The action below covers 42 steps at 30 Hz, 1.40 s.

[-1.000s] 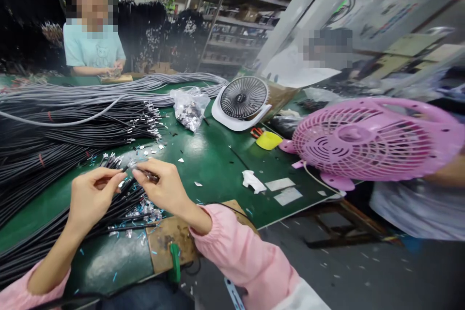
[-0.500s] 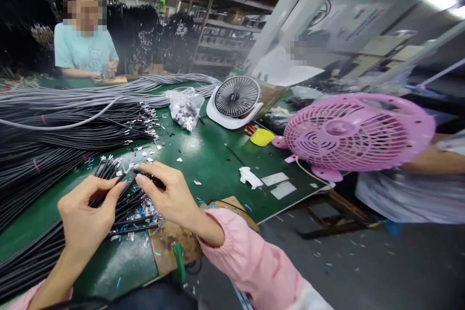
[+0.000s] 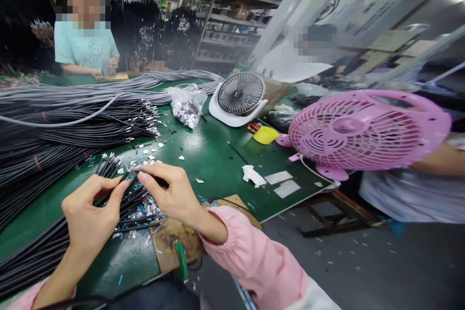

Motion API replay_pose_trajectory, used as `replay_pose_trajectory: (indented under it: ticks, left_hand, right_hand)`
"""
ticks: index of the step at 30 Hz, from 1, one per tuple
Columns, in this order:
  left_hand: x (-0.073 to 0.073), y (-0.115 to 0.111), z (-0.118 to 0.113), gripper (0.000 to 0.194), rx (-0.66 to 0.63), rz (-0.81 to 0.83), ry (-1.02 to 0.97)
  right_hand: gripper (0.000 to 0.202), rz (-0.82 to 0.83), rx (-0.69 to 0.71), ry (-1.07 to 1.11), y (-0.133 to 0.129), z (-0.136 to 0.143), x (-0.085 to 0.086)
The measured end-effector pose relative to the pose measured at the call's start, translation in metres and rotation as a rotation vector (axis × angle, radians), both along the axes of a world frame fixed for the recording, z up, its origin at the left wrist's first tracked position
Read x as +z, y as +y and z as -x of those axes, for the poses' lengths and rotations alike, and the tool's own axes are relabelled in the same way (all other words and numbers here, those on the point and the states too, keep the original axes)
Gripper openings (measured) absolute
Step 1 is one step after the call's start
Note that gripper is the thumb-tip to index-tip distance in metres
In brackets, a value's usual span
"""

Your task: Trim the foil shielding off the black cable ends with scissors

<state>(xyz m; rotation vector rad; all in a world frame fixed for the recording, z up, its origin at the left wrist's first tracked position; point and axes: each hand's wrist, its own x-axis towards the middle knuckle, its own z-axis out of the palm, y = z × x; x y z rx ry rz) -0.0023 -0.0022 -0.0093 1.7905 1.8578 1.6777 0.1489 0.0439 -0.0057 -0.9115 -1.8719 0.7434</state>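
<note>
Along the workbench's point(image 3: 214, 150) left edge, black cables point(image 3: 54, 140) lie lengthwise in bundles, probably to bring their stripped ends together within easy reach. Nearer the front edge, the left hand point(image 3: 90, 208) grips a black cable point(image 3: 122, 179) between thumb and fingers close to its tip, likely to steady it. Its pale end point(image 3: 135, 168) meets the right hand point(image 3: 174, 191), whose thumb and forefinger are pinched there; a dark piece inside that hand is too hidden to name. Both hands are over loose cable ends and foil scraps, so sideways room on the left looks tight.

At the front edge, a wooden board point(image 3: 169, 247) with a green clamp point(image 3: 180, 261) sits below the right wrist, which could catch on it. Beyond the hands is a plastic bag point(image 3: 187, 106), then a white fan point(image 3: 241, 93). Bare green surface between them and the front edge gives the right hand its freest space, broken by paper pieces point(image 3: 253, 176). A pink fan point(image 3: 348, 131) bounds the right corner, perhaps set there for airflow.
</note>
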Motion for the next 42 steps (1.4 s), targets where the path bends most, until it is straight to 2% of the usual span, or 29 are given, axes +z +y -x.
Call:
replay_pose_trajectory:
  ticks: [4,8,10,13,15,17,19,22,26,29,37,39,42]
  left_hand:
    - [0.006,0.002,0.003,0.02,-0.055,0.119,-0.122]
    - [0.017,0.009,0.01,0.035,-0.269,0.323,-0.261]
    - [0.019,0.011,0.012,0.037,-0.336,0.361,-0.298]
    - [0.016,0.009,0.011,0.028,-0.259,0.266,-0.28]
    - [0.01,0.006,0.009,0.023,-0.187,0.16,-0.184]
    - [0.004,0.003,0.007,0.02,-0.167,0.089,-0.066]
    - [-0.001,0.001,0.007,0.02,-0.18,0.067,0.007]
    - [-0.003,0.001,0.007,0.013,-0.208,0.087,0.021]
    - [-0.003,0.003,0.007,0.034,-0.292,0.113,0.152]
    - [-0.004,0.004,0.007,0.034,-0.347,0.12,0.236]
    - [-0.004,0.003,0.006,0.018,-0.316,0.092,0.192]
    - [-0.001,0.004,0.008,0.02,-0.345,0.091,0.193]
    - [0.006,0.005,0.01,0.027,-0.459,0.145,0.163]
  right_hand:
    - [0.022,-0.04,-0.051,-0.035,-0.002,0.0,0.0]
    - [0.02,-0.071,-0.076,-0.017,-0.005,0.0,0.001]
    - [0.018,-0.043,-0.09,0.0,-0.007,0.001,0.003]
    - [0.013,0.07,-0.118,0.075,-0.008,0.001,0.008]
    - [0.016,0.124,-0.126,0.111,-0.008,0.002,0.011]
    - [0.019,0.109,-0.118,0.122,-0.007,0.003,0.011]
    - [0.023,0.055,-0.109,0.121,-0.007,0.004,0.011]
    - [0.019,-0.018,-0.094,0.132,-0.007,0.005,0.008]
    - [0.017,-0.071,-0.078,0.117,-0.007,0.004,0.004]
    - [0.02,-0.113,-0.057,0.081,-0.006,0.002,0.003]
    - [0.022,-0.078,-0.008,0.025,-0.004,-0.005,0.003]
    - [0.021,-0.115,0.032,0.03,-0.001,-0.007,0.001]
    - [0.019,-0.185,0.121,0.066,0.002,-0.01,-0.003]
